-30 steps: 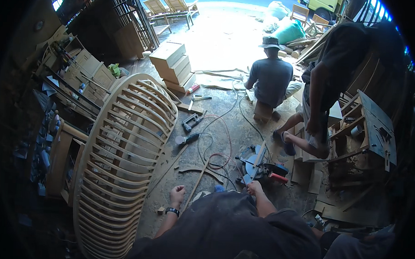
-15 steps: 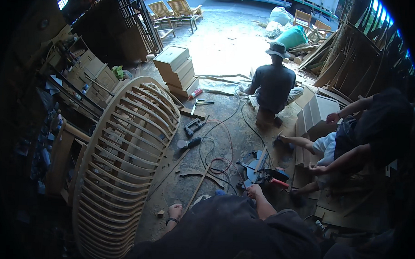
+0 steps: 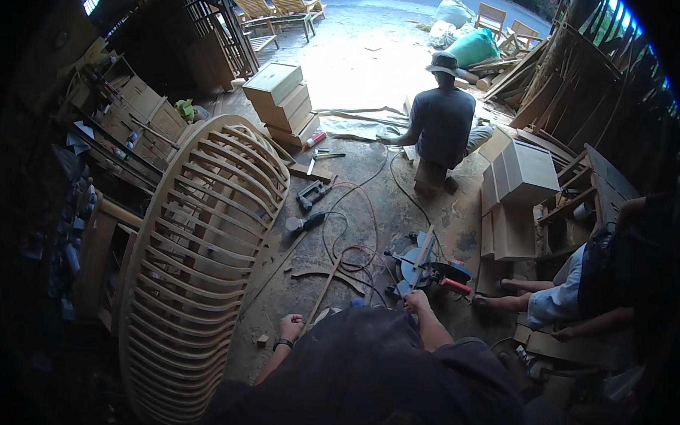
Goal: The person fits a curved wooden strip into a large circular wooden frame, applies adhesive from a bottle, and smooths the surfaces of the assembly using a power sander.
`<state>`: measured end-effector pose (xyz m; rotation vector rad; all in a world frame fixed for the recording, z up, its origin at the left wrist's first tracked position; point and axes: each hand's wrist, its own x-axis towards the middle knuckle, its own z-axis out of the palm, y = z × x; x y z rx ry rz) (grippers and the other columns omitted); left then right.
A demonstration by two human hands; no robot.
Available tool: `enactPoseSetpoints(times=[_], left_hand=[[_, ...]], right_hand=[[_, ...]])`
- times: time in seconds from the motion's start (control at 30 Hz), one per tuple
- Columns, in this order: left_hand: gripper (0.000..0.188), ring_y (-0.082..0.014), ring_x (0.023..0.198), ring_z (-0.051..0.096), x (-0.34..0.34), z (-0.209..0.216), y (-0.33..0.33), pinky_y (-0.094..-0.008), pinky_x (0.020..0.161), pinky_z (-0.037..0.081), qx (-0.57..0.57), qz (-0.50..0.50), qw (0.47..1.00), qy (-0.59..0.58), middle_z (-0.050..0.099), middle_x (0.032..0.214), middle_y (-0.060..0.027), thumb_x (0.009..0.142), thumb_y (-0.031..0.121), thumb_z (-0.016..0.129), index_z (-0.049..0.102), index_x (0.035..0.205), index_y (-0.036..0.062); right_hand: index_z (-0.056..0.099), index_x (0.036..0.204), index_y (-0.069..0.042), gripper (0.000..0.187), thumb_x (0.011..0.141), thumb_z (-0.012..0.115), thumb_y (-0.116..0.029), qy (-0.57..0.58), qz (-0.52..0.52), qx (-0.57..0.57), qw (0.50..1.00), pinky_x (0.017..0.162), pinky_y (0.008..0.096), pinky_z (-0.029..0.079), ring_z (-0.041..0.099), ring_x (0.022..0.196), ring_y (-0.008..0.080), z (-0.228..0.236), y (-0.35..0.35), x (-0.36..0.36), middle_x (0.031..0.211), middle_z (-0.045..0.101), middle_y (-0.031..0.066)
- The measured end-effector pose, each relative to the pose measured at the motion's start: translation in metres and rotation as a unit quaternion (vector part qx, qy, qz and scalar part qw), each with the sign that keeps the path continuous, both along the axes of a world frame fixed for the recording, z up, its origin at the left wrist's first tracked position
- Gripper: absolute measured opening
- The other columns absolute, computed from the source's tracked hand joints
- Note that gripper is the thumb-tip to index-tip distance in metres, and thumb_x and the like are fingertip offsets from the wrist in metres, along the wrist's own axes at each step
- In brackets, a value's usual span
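Right hand closed on thin pale wooden strip at blue mitre saw; left hand fisted, empty; strip light, stiff, probably best held near the end.

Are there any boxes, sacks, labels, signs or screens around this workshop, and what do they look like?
No signs, labels or screens show.
Stack of pale boxes: far left of the floor, beside the slatted wooden frame; squarish, light tan.
Green sack: far end, lying on its side, bulging.
White sack: behind it, rounded, greyish white.
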<state>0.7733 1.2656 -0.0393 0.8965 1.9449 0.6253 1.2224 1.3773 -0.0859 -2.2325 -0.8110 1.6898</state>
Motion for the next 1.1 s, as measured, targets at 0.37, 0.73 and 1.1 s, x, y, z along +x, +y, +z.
enactPoseSetpoints(times=[0.37, 0.73, 1.1], left_hand=[[0.022, -0.0185, 0.074, 0.069, 0.016, 0.015, -0.011, -0.0322, 0.072, 0.054, -0.049, 0.000, 0.999, 0.022, 0.073, 0.081, -0.0102, 0.073, 0.009, 0.064, 0.076, 0.091, 0.0071], [0.021, -0.0227, 0.076, 0.071, 0.008, 0.010, -0.020, -0.0347, 0.072, 0.055, -0.053, 0.007, 0.994, 0.094, 0.074, 0.082, -0.0119, 0.080, 0.013, 0.059, 0.079, 0.088, 0.0129], [0.020, -0.0210, 0.076, 0.070, 0.013, 0.017, -0.028, -0.0330, 0.071, 0.054, -0.040, 0.050, 0.995, 0.077, 0.074, 0.083, -0.0119, 0.081, 0.010, 0.058, 0.077, 0.088, 0.0098]], right_hand=[[0.062, 0.089, -0.005, 0.015, 0.094, 0.058, -0.019, 0.026, -0.003, 0.025, 0.999, 0.042, 0.0387, 0.046, 0.060, 0.050, 0.0264, -0.068, 0.004, 0.042, 0.068, 0.061, 0.0114], [0.064, 0.097, 0.001, 0.019, 0.092, 0.061, -0.016, 0.042, 0.007, -0.007, 0.999, 0.045, 0.0375, 0.048, 0.064, 0.055, 0.0235, 0.001, 0.005, 0.002, 0.070, 0.064, 0.0118], [0.059, 0.088, -0.001, 0.017, 0.095, 0.060, -0.016, 0.029, 0.027, 0.001, 0.999, 0.040, 0.0333, 0.039, 0.051, 0.048, 0.0187, 0.012, 0.003, -0.007, 0.064, 0.053, 0.0087]])
